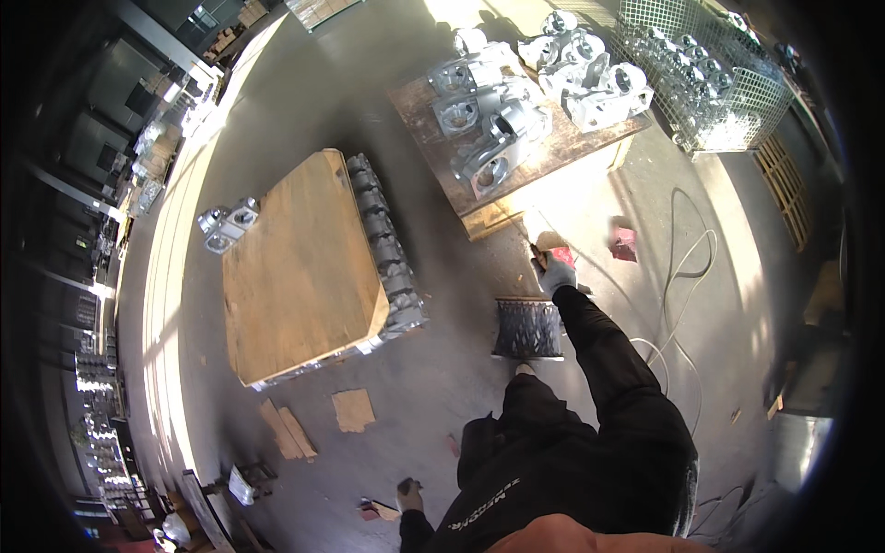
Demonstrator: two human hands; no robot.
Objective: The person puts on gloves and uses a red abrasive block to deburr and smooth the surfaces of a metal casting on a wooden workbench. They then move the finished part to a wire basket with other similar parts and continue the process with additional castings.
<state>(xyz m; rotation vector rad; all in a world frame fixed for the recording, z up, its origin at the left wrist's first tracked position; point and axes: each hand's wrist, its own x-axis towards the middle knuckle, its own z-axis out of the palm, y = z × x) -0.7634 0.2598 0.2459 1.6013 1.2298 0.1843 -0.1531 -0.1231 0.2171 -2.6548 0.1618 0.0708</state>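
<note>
My right hand (pixel 556 275), in a grey glove, reaches forward beside the near edge of a wooden table. Its fingers are closed around a dark, slender thing (pixel 537 258) that is too small to name. Just beyond the fingers shows a red piece (pixel 561 254); whether I touch it, I cannot tell. Gloved too, my left hand (pixel 410 498) hangs low at my left side, its fingers too small and dark to read. Close to it on the floor lie red and tan scraps (pixel 376 510).
Silver metal castings (pixel 502 124) crowd the wooden table (pixel 429 138). A wooden board (pixel 304 267) covers more castings at left, with one casting (pixel 226 226) on its edge. A dark ribbed drum (pixel 529 329) stands before me. A hose (pixel 678 276) and a filled mesh basket (pixel 751 101) are at right.
</note>
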